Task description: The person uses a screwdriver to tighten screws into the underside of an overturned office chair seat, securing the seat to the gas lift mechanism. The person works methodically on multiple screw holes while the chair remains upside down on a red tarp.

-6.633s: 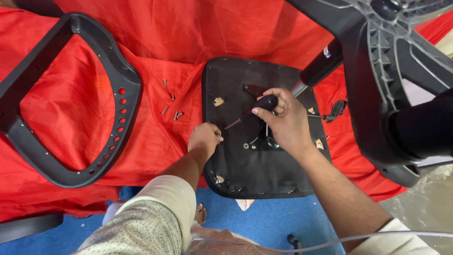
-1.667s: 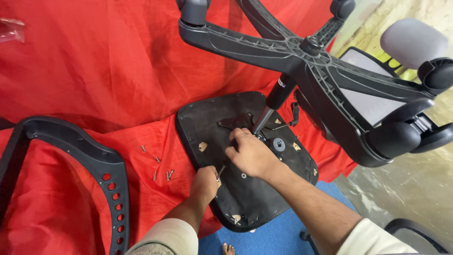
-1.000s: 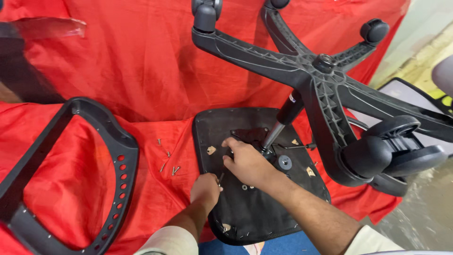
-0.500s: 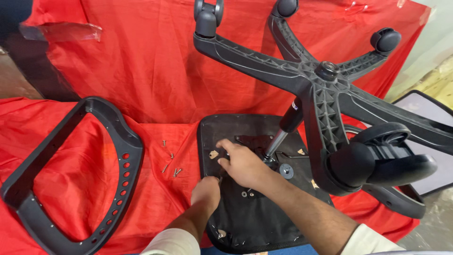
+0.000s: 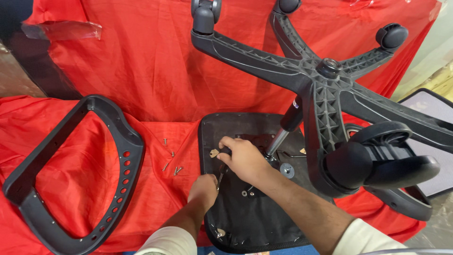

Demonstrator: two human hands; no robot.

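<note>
A black chair seat [image 5: 245, 222] lies underside up on the red cloth [image 5: 141, 85]. Its star-shaped base [image 5: 325, 89] with castors stands up from it on a gas cylinder [image 5: 285, 127]. My right hand [image 5: 243, 158] is closed around the dark handle of a screwdriver [image 5: 221, 174] whose shaft points down at the seat's left part. My left hand [image 5: 204, 189] rests at the seat's left edge, fingers pinched around the screwdriver tip. What is under the tip is hidden.
A black curved armrest frame [image 5: 71, 174] lies on the cloth at left. Several loose screws [image 5: 171, 160] sit between it and the seat. A grey mesh panel [image 5: 432, 141] is at the far right. Clear plastic wrap [image 5: 61, 30] lies top left.
The view has swung so the star base fills the upper right. My right hand has slid left across the seat toward its left edge, and my left hand stays at that edge.
</note>
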